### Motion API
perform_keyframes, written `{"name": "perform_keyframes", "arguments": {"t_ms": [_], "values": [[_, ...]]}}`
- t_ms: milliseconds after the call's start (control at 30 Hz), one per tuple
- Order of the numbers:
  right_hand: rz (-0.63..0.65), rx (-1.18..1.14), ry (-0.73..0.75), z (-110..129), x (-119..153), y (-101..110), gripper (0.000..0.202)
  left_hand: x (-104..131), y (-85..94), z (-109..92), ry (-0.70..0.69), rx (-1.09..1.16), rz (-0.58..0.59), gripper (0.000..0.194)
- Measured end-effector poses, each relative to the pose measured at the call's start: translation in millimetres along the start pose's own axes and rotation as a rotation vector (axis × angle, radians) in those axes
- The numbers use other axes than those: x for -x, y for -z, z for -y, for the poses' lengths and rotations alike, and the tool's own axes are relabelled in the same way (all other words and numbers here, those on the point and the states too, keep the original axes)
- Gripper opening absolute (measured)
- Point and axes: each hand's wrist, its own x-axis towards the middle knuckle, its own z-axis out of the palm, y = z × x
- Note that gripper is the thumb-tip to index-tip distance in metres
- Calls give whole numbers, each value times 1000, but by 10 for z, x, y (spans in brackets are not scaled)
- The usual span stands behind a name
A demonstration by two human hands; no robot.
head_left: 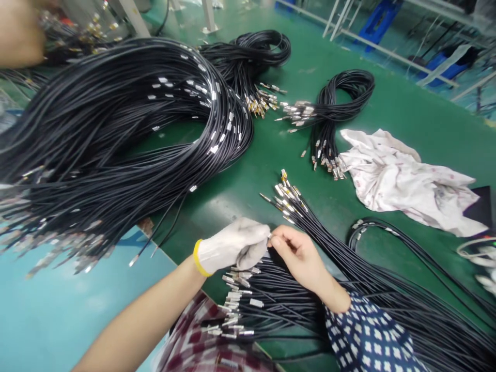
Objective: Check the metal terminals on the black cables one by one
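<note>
Green tabletop [267, 150], connector [270, 236] in right grip [304, 261]

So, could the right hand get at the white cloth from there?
Likely yes: the white cloth lies uncovered, with only low black cables between, though the right hand seems to be pinching a small tip.

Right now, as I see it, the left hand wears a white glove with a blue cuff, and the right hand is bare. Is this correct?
Not fully: the cuff is yellow, not blue, as the head view shows. The left hand does wear a white glove, and the right hand is bare.
</note>
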Motion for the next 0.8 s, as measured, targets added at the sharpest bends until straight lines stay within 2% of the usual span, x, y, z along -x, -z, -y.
{"name": "perform_keyframes", "arguments": {"t_ms": [33, 133, 200, 233, 300, 367, 433, 633, 800], "values": [[7, 115, 44, 23, 24, -5, 34, 9, 2, 10, -66, 6, -84, 57], [74, 487, 223, 86, 123, 42, 27, 31, -1, 25, -337, 8, -442, 49], [43, 646, 271, 79, 180, 143, 25, 34, -9, 25, -442, -6, -584, 42], [-22, 720, 249, 53, 199, 207, 24, 32, -14, 23, -468, -12, -614, 39], [-168, 951, 149, -32, 218, 329, 24, 26, -20, 18, -494, -14, -628, 37], [-209, 1154, 103, -133, 223, 402, 22, 22, -24, 10, -513, -1, -629, 37], [-209, 1249, 108, -213, 223, 411, 22, 25, -26, 1, -518, 0, -627, 37], [-231, 1222, 105, -257, 195, 336, 23, 34, -30, -8, -524, -12, -678, 38], [-235, 1235, 113, -268, 175, 325, 21, 19, -16, 15, -539, -11, -670, 39]]}}
